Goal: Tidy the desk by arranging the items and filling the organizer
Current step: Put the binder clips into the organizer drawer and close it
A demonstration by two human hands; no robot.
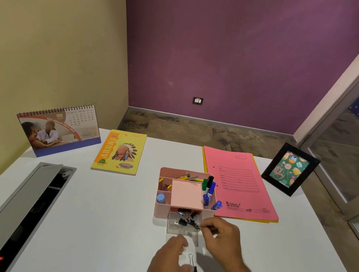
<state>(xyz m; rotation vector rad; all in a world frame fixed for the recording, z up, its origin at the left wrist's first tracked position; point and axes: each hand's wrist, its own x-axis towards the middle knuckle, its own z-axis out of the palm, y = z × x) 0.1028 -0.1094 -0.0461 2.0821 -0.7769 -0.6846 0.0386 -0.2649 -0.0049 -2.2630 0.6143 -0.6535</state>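
Note:
A pink desk organizer [161,211] stands mid-desk with markers [209,187], a sticky-note pad [185,193] and small items in its compartments. Its clear front drawer [182,228] is pulled out and holds several black binder clips [185,217]. My right hand [223,239] pinches a binder clip at the drawer's right edge. My left hand [168,264] is just in front of the drawer, thumb and fingers on another black binder clip [193,264] on the desk.
A desk calendar [60,130] stands at the back left, a yellow notebook [119,152] beside it. Pink file folders [238,184] lie right of the organizer, a black photo frame [290,170] behind them. An open cable tray [20,213] runs along the left.

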